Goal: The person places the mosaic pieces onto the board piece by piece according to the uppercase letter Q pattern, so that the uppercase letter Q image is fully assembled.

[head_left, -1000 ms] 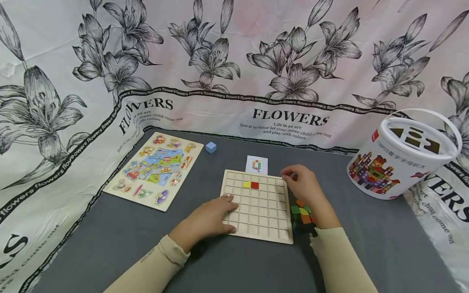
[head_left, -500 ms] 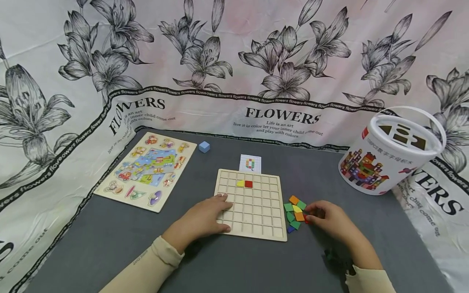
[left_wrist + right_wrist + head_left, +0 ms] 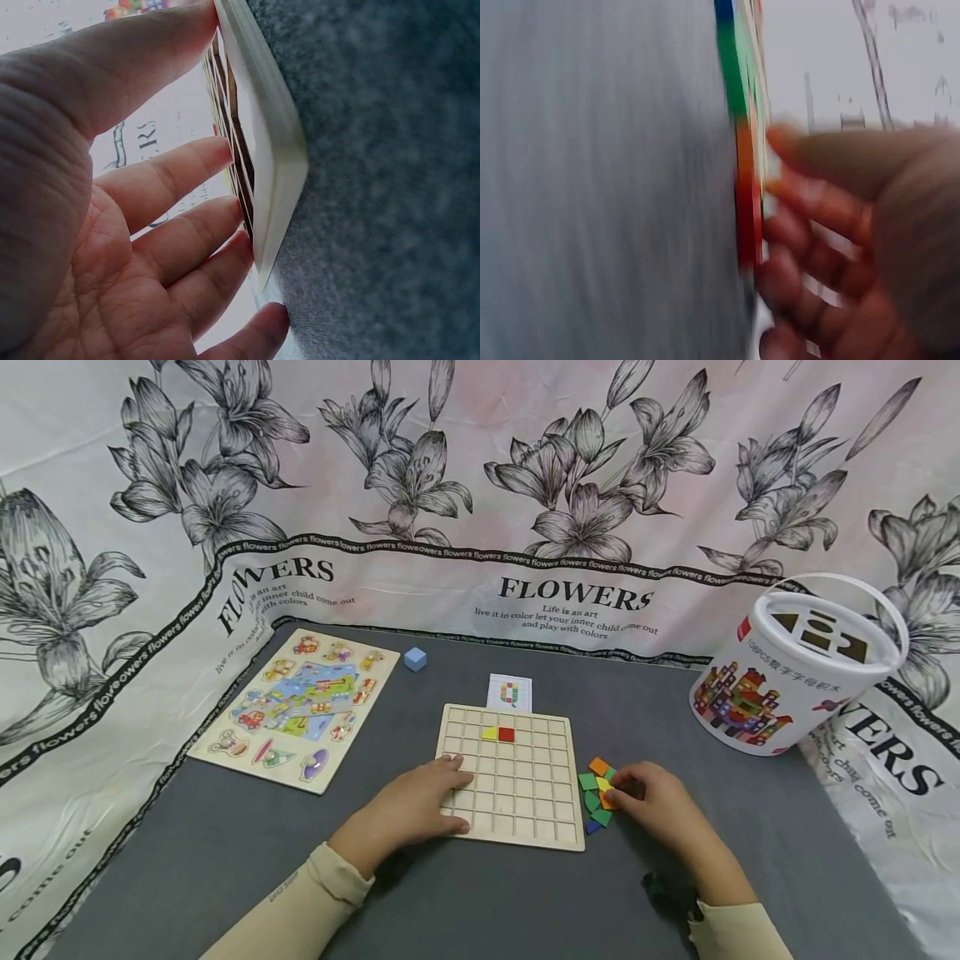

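A light wooden grid board (image 3: 517, 814) lies on the grey table. A yellow piece (image 3: 490, 733) and a red square (image 3: 507, 735) sit side by side in its upper cells. My left hand (image 3: 412, 806) rests along the board's left edge, fingertips and thumb on it; the left wrist view shows those fingers fairly straight. To the right of the board lies a small pile of coloured flat pieces (image 3: 592, 802), green, orange, yellow and blue. My right hand (image 3: 663, 789) reaches over this pile, thumb and forefinger apart at the pieces. The right wrist view is blurred.
A pattern card (image 3: 510, 692) lies behind the board. At the left is a picture puzzle board (image 3: 300, 760), with a blue cube (image 3: 415, 659) near its far corner. A white lidded bucket (image 3: 780, 693) stands at the back right, before a flower-printed cloth (image 3: 420, 602).
My right hand has come from the board's upper right corner down to the pile, then shifted left over the pieces. The left hand stays on the board. The head view has turned slightly.
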`<state>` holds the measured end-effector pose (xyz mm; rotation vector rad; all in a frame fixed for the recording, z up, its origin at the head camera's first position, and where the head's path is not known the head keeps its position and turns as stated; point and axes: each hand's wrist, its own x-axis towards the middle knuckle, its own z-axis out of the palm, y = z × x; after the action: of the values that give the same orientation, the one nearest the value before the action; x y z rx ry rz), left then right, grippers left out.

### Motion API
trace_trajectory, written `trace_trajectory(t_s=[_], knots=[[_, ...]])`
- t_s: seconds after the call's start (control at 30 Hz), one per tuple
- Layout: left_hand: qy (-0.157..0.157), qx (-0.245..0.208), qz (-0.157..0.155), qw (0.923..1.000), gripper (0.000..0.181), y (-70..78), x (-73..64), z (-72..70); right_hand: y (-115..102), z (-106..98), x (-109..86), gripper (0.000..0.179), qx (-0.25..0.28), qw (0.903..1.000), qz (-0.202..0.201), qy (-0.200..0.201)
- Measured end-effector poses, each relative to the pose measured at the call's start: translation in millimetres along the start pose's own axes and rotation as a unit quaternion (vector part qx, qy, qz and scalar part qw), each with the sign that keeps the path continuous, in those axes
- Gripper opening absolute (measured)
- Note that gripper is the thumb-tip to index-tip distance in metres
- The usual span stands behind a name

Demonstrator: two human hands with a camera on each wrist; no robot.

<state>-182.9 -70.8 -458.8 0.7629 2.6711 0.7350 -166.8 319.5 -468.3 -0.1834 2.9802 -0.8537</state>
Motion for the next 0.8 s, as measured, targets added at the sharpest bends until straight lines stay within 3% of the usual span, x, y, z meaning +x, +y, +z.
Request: trace_trajectory(t_s=[0.27, 0.8], knots=[[-0.004, 0.009, -0.001, 0.9999, 0.07, -1.9, 3.0, 1.3, -21.2, 9.6, 1.3, 0.02, -0.046, 0.9982, 0.027, 0.027], [-0.004, -0.003, 0.001, 1.0, 0.071, -3.5, 1.6, 1.6, -36.3, 11.0, 9.2, 0.017, 0.015, 0.9952, 0.097, 0.007]])
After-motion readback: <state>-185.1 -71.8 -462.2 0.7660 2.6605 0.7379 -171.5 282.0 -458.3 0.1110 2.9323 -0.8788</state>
